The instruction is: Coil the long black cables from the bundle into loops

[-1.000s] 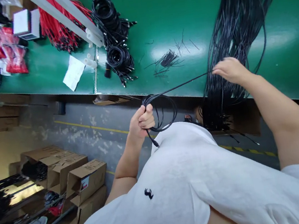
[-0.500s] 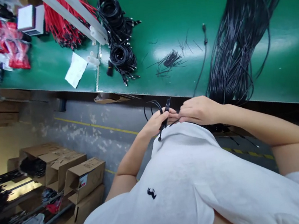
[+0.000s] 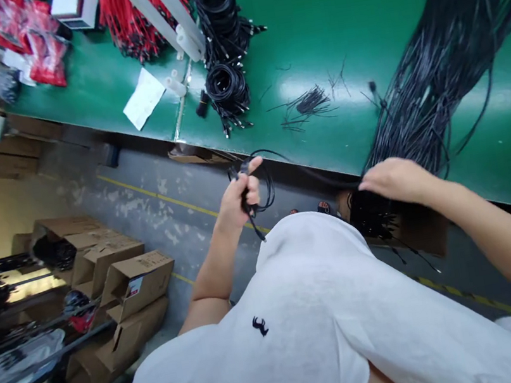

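My left hand (image 3: 237, 197) is closed round a coiled black cable (image 3: 258, 181), held in the air just off the near edge of the green table (image 3: 317, 22). A strand of that cable runs right toward my right hand (image 3: 395, 180). That hand is closed, pinching the strand beside the large bundle of loose black cables (image 3: 446, 54), which hangs over the table edge. What else its fingers hold is hidden.
Finished black cable coils (image 3: 226, 87) lie near a white rail (image 3: 165, 9), with black ties (image 3: 312, 103), a white paper (image 3: 144, 98) and red cables (image 3: 135, 14) on the table. Open cardboard boxes (image 3: 120, 282) stand on the floor at left.
My hands were together at the coil half a second ago; the right hand has since moved away to the right along the cable, toward the hanging bundle. The left hand keeps the coil.
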`<act>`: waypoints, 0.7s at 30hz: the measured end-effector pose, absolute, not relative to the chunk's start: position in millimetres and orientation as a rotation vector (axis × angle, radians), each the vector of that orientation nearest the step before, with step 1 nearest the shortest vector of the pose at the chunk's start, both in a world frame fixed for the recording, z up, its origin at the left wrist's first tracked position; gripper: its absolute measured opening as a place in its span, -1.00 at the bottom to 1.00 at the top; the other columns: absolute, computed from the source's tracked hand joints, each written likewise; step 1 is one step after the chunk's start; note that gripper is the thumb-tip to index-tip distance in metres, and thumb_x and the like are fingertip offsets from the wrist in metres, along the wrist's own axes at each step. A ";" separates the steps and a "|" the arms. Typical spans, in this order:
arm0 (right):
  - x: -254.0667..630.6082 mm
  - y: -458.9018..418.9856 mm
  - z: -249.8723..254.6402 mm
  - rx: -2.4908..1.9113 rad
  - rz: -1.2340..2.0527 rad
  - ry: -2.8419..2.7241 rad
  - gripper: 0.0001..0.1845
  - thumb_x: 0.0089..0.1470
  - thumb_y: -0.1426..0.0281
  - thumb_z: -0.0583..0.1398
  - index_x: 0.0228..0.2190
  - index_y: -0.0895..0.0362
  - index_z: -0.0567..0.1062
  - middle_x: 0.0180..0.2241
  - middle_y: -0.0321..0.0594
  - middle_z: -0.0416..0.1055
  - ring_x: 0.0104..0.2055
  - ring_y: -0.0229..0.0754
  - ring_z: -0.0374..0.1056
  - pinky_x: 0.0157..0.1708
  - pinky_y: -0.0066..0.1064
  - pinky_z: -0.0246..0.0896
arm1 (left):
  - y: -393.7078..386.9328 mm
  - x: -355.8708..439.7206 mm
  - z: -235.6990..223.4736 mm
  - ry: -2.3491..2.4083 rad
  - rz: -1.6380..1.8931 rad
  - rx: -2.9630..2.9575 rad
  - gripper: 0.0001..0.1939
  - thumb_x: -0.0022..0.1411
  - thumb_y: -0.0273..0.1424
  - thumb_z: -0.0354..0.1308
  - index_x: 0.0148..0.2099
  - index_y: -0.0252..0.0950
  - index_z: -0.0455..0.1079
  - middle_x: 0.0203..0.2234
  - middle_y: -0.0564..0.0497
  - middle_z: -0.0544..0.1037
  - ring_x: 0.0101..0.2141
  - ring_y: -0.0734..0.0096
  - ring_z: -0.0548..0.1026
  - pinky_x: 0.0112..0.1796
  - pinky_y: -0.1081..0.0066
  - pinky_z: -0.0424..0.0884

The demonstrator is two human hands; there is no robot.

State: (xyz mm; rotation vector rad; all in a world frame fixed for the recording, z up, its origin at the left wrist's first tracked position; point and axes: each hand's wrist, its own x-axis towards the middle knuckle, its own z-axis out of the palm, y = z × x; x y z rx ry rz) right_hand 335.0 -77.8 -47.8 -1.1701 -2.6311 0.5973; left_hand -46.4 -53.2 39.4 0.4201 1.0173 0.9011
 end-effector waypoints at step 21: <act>333.8 -47.0 -87.9 -1.564 1.061 -1.954 -0.44 0.22 0.02 -0.06 -0.43 0.13 0.52 -0.37 -0.12 0.50 -0.30 -0.14 0.40 -0.22 -0.33 0.24 | -63.5 -49.3 59.6 0.807 0.942 0.394 -0.69 0.44 -0.24 -0.03 0.02 -0.27 0.45 -0.82 0.32 0.02 -0.87 0.75 -0.17 -0.81 0.62 -0.16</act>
